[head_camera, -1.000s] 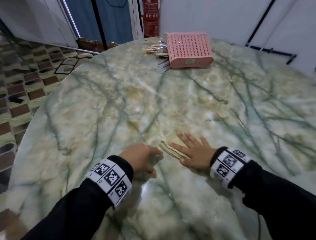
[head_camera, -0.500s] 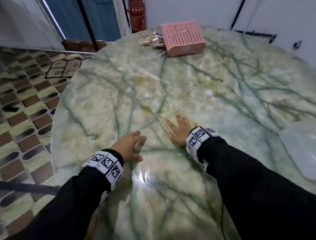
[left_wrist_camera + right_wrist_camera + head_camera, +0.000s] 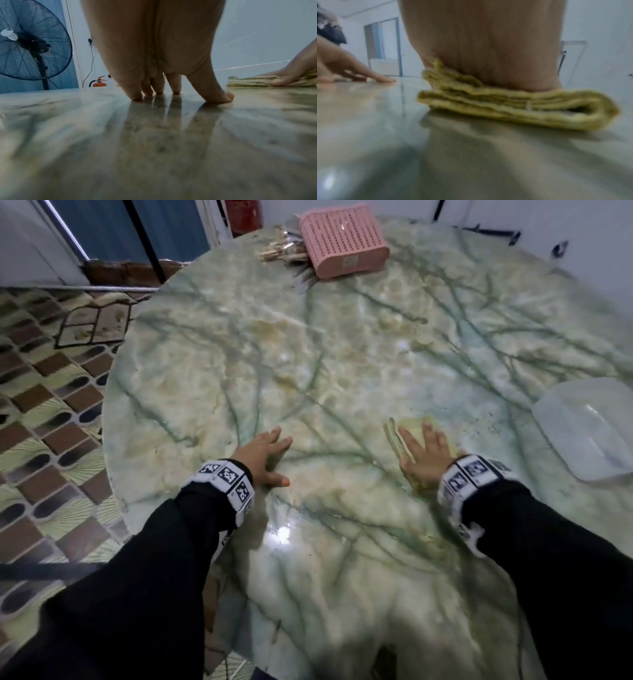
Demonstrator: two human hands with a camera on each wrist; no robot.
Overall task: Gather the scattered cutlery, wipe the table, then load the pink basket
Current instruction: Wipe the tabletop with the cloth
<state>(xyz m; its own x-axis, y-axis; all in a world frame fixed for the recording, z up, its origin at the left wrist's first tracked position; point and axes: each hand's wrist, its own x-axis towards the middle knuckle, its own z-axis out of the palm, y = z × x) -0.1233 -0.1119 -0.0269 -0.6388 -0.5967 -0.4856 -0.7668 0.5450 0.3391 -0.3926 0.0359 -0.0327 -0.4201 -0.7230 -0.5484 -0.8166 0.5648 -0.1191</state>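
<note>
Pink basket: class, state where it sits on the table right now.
In the head view the pink basket lies at the table's far edge, cutlery piled against its left side, far from both hands.

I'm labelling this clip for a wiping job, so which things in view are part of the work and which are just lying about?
Part of the job:
- folded yellow cloth under the flat right hand
- marble table; left hand rests on it
- pink basket at the far edge
- cutlery piled beside it

Just lying about:
- translucent plastic lid
- standing fan
- fire extinguisher
</note>
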